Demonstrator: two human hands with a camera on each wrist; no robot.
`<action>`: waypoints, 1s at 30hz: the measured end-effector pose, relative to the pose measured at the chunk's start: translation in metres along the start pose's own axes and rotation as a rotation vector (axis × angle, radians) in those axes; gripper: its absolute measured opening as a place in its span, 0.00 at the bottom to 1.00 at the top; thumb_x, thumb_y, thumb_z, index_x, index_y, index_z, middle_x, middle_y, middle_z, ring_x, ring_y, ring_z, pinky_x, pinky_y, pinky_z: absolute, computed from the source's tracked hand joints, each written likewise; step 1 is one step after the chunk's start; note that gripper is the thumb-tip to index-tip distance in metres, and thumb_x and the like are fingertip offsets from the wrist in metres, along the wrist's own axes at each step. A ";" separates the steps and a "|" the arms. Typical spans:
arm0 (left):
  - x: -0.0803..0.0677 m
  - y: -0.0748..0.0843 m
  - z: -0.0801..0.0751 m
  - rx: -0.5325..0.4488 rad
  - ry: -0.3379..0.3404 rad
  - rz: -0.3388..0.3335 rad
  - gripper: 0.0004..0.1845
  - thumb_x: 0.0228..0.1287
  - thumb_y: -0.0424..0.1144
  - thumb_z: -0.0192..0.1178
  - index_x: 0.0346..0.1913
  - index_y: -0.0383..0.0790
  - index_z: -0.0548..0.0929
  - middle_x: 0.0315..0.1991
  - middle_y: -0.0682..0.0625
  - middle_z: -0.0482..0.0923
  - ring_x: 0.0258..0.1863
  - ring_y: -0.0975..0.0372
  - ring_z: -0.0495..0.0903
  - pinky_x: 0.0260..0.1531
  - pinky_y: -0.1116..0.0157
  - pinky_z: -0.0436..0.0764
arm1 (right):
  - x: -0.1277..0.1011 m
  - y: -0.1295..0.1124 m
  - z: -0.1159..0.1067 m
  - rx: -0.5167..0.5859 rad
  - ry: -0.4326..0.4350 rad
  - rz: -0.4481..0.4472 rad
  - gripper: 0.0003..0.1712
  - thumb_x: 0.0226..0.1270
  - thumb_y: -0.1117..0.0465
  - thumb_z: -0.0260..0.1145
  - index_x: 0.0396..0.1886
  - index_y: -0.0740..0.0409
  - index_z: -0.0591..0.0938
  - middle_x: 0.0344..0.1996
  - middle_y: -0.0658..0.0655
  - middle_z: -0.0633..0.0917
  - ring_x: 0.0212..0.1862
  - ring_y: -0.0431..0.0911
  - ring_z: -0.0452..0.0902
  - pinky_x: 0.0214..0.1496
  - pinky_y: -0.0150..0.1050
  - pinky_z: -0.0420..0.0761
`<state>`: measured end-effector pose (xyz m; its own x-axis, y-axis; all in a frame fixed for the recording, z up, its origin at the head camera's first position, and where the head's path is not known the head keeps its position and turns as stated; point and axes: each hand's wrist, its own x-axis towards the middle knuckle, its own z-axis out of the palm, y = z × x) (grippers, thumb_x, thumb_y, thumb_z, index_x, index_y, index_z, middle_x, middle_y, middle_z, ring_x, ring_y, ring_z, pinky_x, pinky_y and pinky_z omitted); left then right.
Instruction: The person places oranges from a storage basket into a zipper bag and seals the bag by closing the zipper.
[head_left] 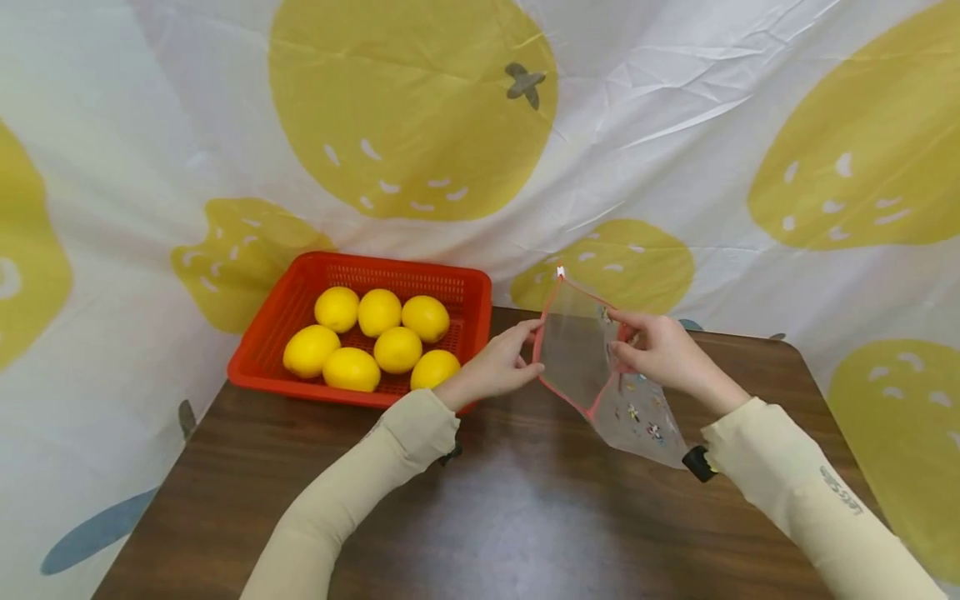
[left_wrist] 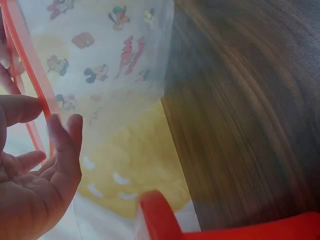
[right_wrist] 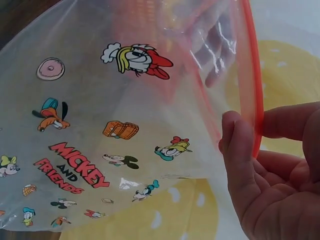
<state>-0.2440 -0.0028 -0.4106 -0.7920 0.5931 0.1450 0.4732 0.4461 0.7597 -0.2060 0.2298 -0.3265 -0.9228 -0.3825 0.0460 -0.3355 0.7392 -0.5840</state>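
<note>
A clear zip bag (head_left: 637,417) with a red zip edge and cartoon prints hangs above the table, its mouth spread apart. My left hand (head_left: 498,358) pinches the left side of the red edge. On the opposite side, my right hand (head_left: 663,350) grips the rim between thumb and fingers, which the right wrist view shows closely. A white zip slider (head_left: 560,272) sits at the far corner of the mouth. Nothing is seen inside the bag. Just left of my left hand stands a red plastic basket (head_left: 251,354) holding several yellow lemons (head_left: 350,369).
The brown wooden table (head_left: 480,517) stretches below both arms. Behind it hangs a white cloth (head_left: 630,108) printed with large yellow fruit, close to the basket and the table's back edge.
</note>
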 end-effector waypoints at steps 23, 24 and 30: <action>-0.048 -0.057 -0.048 0.304 0.082 -0.293 0.34 0.54 0.42 0.63 0.64 0.36 0.65 0.61 0.40 0.62 0.56 0.46 0.62 0.57 0.54 0.66 | 0.012 0.016 0.021 -0.025 -0.068 -0.006 0.32 0.58 0.67 0.62 0.63 0.69 0.65 0.29 0.57 0.80 0.22 0.43 0.78 0.22 0.34 0.74; -0.050 -0.059 -0.049 0.311 0.081 -0.299 0.34 0.54 0.43 0.63 0.63 0.36 0.65 0.61 0.39 0.62 0.56 0.46 0.62 0.56 0.53 0.66 | 0.012 0.016 0.022 -0.025 -0.067 -0.004 0.32 0.58 0.67 0.62 0.63 0.69 0.65 0.29 0.57 0.80 0.22 0.43 0.78 0.21 0.34 0.74; -0.059 -0.067 -0.050 0.331 0.063 -0.310 0.34 0.54 0.43 0.64 0.62 0.34 0.66 0.60 0.38 0.63 0.54 0.44 0.63 0.55 0.51 0.65 | 0.013 0.019 0.024 -0.022 -0.075 -0.006 0.32 0.57 0.68 0.62 0.62 0.70 0.65 0.27 0.57 0.80 0.21 0.44 0.78 0.19 0.34 0.74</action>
<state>-0.2479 -0.1011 -0.4384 -0.9327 0.3605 -0.0113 0.2998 0.7922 0.5315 -0.2202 0.2254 -0.3561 -0.9043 -0.4267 -0.0125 -0.3454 0.7486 -0.5660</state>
